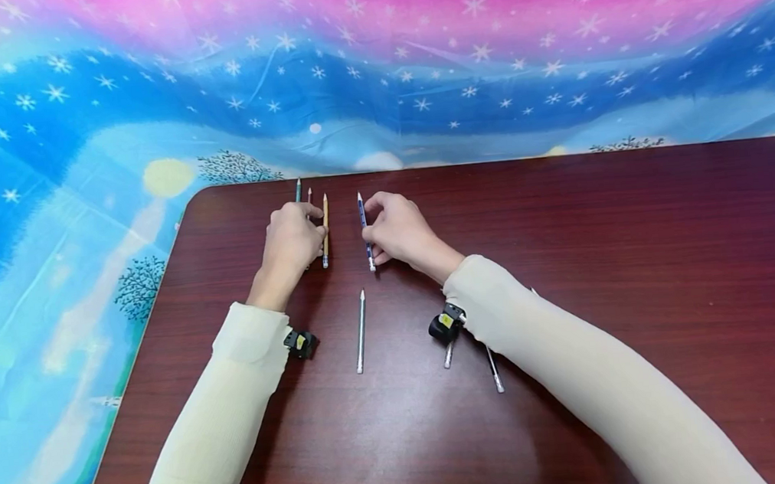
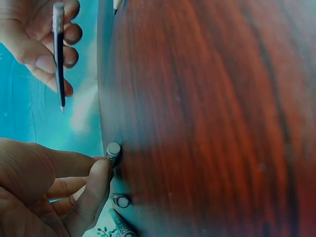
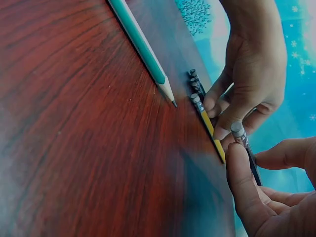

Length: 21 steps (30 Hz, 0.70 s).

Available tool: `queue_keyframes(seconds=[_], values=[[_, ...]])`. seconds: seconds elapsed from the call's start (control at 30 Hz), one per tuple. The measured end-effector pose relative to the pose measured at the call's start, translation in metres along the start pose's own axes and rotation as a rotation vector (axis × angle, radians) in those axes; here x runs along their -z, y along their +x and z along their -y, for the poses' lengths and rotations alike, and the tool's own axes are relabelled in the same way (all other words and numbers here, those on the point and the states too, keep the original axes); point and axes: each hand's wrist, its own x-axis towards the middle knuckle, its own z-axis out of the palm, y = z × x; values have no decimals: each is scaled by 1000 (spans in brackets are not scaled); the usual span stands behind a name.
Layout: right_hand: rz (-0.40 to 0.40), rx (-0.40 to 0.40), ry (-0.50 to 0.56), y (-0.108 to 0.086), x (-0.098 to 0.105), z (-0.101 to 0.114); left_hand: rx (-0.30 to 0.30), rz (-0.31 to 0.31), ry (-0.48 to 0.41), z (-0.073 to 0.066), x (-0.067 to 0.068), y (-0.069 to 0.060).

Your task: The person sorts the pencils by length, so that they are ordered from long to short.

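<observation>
My left hand (image 1: 293,239) pinches a yellow pencil (image 1: 325,236) between thumb and fingers near the far left of the table. In the right wrist view this yellow pencil (image 3: 207,123) lies along the tabletop, eraser end towards the camera. Just left of it are a green pencil (image 1: 298,190) and another pencil (image 1: 309,193), both partly hidden by the hand. My right hand (image 1: 396,230) holds a dark blue pencil (image 1: 364,225) with a white eraser, tip pointing away. In the left wrist view that dark pencil (image 2: 59,64) appears raised off the table.
A pale green pencil (image 1: 362,333) lies nearer on the brown table (image 1: 610,253). Below the right wrist, two more pencils, one silvery (image 1: 448,356) and one dark (image 1: 495,371), are partly covered by the sleeve and camera. A patterned cloth (image 1: 345,69) hangs behind.
</observation>
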Motion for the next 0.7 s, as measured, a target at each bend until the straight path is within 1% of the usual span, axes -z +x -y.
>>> queue_keyframes(seconds=[0.2,0.43,0.7], values=[[-36,-14,1,11,-9,-2,11,13,2,-1,1,1],[-60,-16,-27,18,-17,1,11,8,7,-1,2,1],[-78,-17,-135,27,-25,2,5,14,-5,-1,2,1]])
